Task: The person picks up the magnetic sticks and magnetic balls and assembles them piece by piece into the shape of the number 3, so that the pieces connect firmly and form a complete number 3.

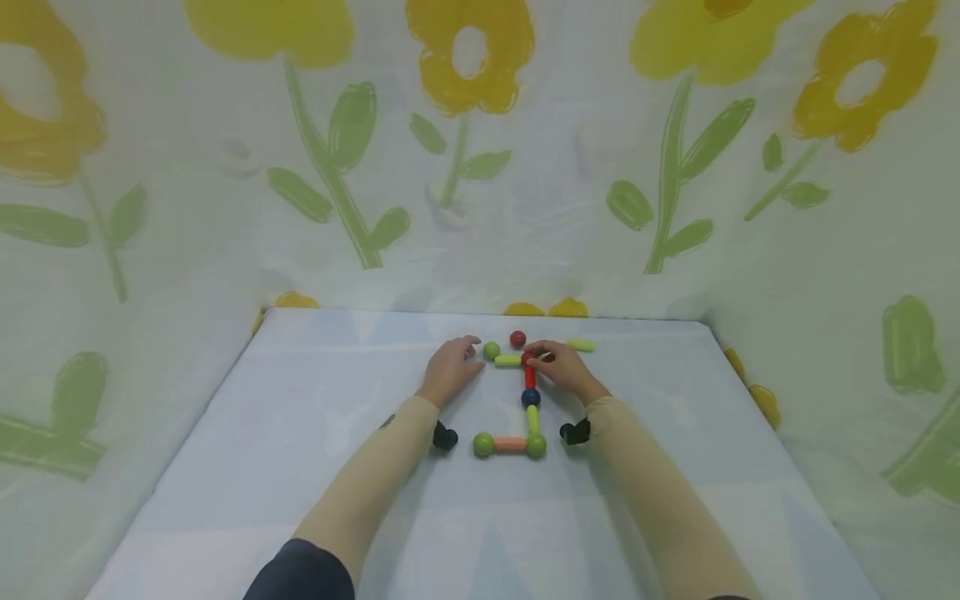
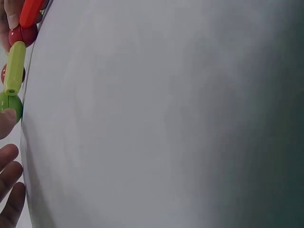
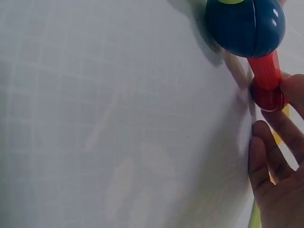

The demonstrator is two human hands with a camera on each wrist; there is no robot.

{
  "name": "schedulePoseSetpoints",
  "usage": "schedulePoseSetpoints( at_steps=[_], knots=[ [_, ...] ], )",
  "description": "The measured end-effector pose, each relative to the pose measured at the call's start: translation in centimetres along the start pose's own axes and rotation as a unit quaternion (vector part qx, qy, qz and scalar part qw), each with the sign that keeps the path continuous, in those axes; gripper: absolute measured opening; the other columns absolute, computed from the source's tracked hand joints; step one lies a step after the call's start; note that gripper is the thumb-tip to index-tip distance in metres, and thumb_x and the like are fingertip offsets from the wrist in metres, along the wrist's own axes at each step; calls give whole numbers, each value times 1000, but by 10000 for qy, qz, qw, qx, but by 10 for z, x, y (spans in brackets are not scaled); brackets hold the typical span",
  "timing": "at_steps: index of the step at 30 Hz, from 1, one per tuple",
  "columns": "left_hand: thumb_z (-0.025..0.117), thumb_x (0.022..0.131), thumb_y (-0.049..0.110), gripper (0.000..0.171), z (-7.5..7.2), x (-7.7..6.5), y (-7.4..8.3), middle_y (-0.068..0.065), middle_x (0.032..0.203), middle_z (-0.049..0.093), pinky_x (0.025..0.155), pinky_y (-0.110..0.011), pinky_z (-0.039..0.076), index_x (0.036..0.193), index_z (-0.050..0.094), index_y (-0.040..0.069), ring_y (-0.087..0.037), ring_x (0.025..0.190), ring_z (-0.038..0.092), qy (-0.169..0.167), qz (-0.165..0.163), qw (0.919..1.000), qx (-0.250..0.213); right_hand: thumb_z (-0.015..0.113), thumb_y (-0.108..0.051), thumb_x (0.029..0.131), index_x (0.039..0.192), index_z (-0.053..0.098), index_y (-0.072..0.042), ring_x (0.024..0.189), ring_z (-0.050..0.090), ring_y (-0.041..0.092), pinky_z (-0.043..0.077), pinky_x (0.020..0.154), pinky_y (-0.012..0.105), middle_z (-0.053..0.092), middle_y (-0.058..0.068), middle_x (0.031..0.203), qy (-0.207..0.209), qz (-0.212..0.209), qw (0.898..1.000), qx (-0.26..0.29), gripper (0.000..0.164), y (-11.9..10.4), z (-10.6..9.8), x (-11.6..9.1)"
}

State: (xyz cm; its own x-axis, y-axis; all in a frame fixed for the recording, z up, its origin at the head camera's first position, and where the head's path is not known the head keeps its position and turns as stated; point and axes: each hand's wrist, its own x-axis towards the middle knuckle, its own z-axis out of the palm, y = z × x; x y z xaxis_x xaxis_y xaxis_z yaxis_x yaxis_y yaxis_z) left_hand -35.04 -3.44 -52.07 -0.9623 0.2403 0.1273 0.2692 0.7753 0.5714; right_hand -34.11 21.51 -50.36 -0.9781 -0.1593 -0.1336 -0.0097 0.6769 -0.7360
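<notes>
— Corner joint in hand, by the look of it: red ball (image 1: 528,357) seated where red stick (image 1: 530,377) meets top stick (image 1: 507,360), at the far middle of the counter (image 1: 300,433).

— And nearer than that corner?

— Blue ball (image 1: 531,397) on the red stick's near end, then lime stick (image 1: 533,417), corner green ball (image 1: 536,445), salmon stick (image 1: 510,444) and last green ball (image 1: 483,444). All touching, one chain bent like a hook.

— Right grip?

— Right grip (image 1: 562,368) curled over the corner, thumb on one side of the red ball and fingertips (image 3: 261,147) close on the other. Narrow gap only; pinching the ball, as far as the wrist view shows.

— Left grip?

— Left grip (image 1: 450,368) spread and relaxed, resting on the counter, one fingertip (image 2: 6,122) touching the green end ball (image 1: 491,351) at the top stick's outer end. Holding nothing, merely steadying.

— Demands of the next move?

— Likely a gentle release: keeping the red ball seated against both sticks, no sideways shove, otherwise a kinked chain. Then, for any further piece, a short reach only: loose red ball (image 1: 517,338) just beyond the corner, spare stick (image 1: 581,345) near on the right, both apart from the chain.
</notes>
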Motion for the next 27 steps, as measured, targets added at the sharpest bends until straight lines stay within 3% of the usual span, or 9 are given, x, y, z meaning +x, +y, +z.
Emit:
schedulePoseSetpoints(
  at_steps=[4, 14, 20, 27],
  knots=[
    [75, 94, 26, 50, 3, 5, 0, -5, 118, 68, 97, -39, 49, 140, 59, 15, -22, 110, 63, -95, -82, 9999, 47, 67, -26, 100, 131, 67, -19, 113, 58, 27, 51, 95, 40, 65, 6, 122, 24, -17, 10000, -59, 32, 1, 3, 0],
    [74, 95, 22, 45, 4, 10, 8, -3, 132, 64, 97, -38, 50, 139, 62, 20, -20, 113, 62, -239, 177, 9996, 6, 66, -25, 101, 134, 66, -19, 115, 57, 28, 52, 96, 40, 65, 6, 126, -8, 25, 10000, -31, 34, 0, 1, -1],
    [75, 94, 27, 34, 6, 11, 8, 0, 122, 68, 89, -37, 52, 126, 66, 20, -18, 104, 64, 15, 144, 9999, -69, 66, -26, 101, 134, 65, -18, 114, 57, 27, 51, 94, 39, 65, 6, 126, 4, 37, 10000, 67, 34, -1, -1, -2],
    [76, 94, 26, 32, 7, 10, 8, -1, 123, 70, 90, -37, 52, 123, 65, 19, -19, 104, 65, 85, 27, 9997, -208, 66, -26, 101, 135, 65, -19, 115, 57, 28, 51, 95, 39, 64, 7, 126, -8, 42, 10000, 11, 35, -2, 0, -3]
  ],
)
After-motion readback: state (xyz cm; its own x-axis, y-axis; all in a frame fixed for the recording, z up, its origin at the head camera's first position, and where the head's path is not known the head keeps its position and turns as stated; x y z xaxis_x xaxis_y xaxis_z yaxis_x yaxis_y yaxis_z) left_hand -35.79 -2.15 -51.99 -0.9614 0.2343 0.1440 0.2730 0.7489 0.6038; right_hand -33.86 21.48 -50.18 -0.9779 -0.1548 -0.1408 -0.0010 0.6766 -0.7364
